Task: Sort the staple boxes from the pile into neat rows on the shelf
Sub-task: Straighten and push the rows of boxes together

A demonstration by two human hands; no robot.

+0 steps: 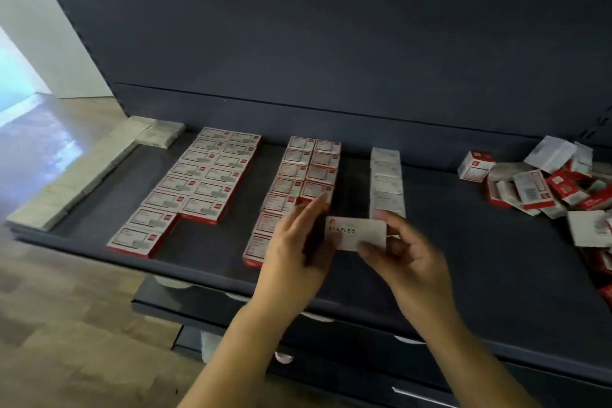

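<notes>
**White box heads for the near end of its row**

My right grip pinches a white staple box above the shelf; my left grip, fingers straight, steadies it, likely squaring it. The pile waits far right.

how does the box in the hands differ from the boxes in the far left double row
The held box is plain white with "STAPLES" lettering; the double-row boxes are white with red edges. The held box is lifted off the shelf in the right hand; the row boxes lie flat, touching. Both are small rectangular cartons.
</notes>
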